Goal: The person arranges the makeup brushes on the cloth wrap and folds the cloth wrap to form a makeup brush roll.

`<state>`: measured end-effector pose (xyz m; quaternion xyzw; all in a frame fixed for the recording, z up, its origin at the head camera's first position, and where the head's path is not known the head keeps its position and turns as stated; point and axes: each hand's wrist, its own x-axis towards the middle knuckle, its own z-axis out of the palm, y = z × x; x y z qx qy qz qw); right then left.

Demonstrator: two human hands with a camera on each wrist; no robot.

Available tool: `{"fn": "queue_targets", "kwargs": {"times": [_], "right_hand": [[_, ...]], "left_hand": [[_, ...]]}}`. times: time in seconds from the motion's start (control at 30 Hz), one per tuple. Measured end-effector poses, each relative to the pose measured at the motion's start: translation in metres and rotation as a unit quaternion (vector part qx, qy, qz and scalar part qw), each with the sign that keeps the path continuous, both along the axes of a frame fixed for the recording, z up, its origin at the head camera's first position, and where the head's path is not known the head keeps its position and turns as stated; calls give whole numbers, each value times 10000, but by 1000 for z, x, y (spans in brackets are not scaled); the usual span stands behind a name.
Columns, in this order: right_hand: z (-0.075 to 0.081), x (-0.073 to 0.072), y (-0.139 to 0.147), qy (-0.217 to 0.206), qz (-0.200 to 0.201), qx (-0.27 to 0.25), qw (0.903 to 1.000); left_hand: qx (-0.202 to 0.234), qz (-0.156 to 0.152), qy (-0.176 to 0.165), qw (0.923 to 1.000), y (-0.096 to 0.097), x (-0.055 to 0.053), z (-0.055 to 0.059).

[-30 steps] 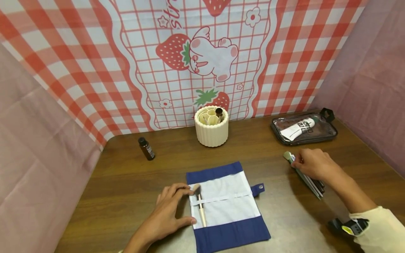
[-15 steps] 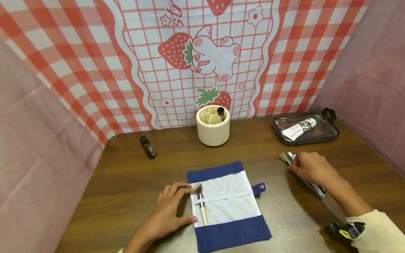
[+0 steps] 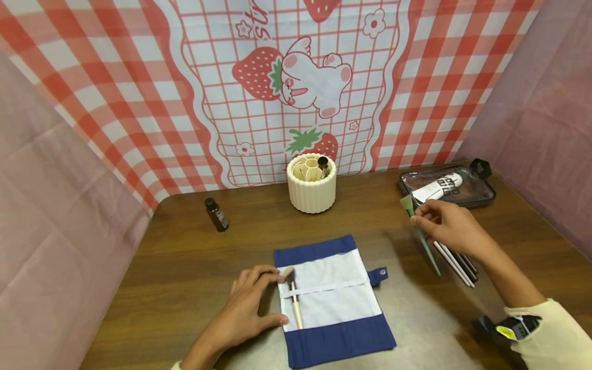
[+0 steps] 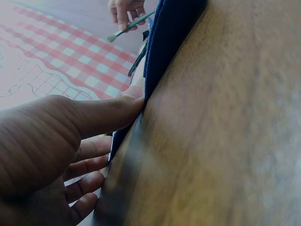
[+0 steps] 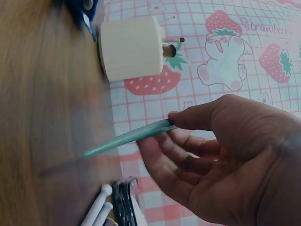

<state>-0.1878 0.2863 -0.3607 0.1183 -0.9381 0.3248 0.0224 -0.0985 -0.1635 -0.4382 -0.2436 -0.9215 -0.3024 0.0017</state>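
A green-handled makeup brush [image 3: 427, 252] is pinched between the thumb and fingers of my right hand [image 3: 453, 226], raised above the table at the right. In the right wrist view the brush handle [image 5: 124, 140] slants down from the fingertips. My left hand [image 3: 242, 308] rests at the left edge of a blue and white cloth brush roll [image 3: 333, 308], its thumb and fingertips touching the edge. A makeup brush with a pale handle [image 3: 297, 311] lies on the roll, tucked under its white elastic band. Below my right hand lie several thin brushes or sticks [image 3: 455, 264], partly hidden.
A cream ribbed holder [image 3: 311, 192] with a dark-tipped brush inside stands at the back middle. A small dark bottle [image 3: 216, 215] is at the back left. Behind my right hand lies a clear zip pouch [image 3: 476, 192] with a white tube on it. A checked cloth backs the table.
My right hand has drawn the green makeup brush from the bundle and lifted it up, away from the other sticks. My left hand and the roll stay in place.
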Motion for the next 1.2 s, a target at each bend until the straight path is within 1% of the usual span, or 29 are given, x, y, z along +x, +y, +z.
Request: {"fn": "queue_targets", "kwargs": {"times": [0.1, 0.17, 0.23, 0.33, 0.5, 0.6, 0.7, 0.83, 0.93, 1.03, 1.2], "right_hand": [[0, -4, -4, -33, 71, -533, 9985], [-2, -7, -7, -133, 160, -997, 9948], [-4, -11, -11, -257, 291, -1533, 9874], [-6, -15, -19, -379, 480, -2197, 9736], [-12, -21, -38, -495, 776, -3029, 9485], [-16, -24, -52, -582, 926, -3332, 9365], [-19, -27, -67, -639, 1040, -3553, 9267], [-20, -31, -88, -741, 1191, -3891, 9105], [-19, -33, -106, -868, 1313, -4062, 9001], [-20, -34, -123, -1046, 1448, -4145, 8923], [-22, -35, -147, -1276, 1667, -4165, 8846]], "left_hand": [[6, -7, -22, 10000, 0, 0, -1], [1, -3, -45, 10000, 0, 0, -1], [-7, 3, -60, 10000, 0, 0, -1], [-24, 26, -62, 10000, 0, 0, -1], [-23, 47, -66, 10000, 0, 0, -2], [-9, 45, -77, 10000, 1, 1, -3], [-13, 47, -69, 10000, 1, 1, -3], [-1, 54, -64, 10000, 1, 0, -3], [6, 53, -68, 10000, 1, 0, -2], [2, 52, -79, 10000, 1, 0, -2], [6, 57, -86, 9999, 1, 0, -1]]}}
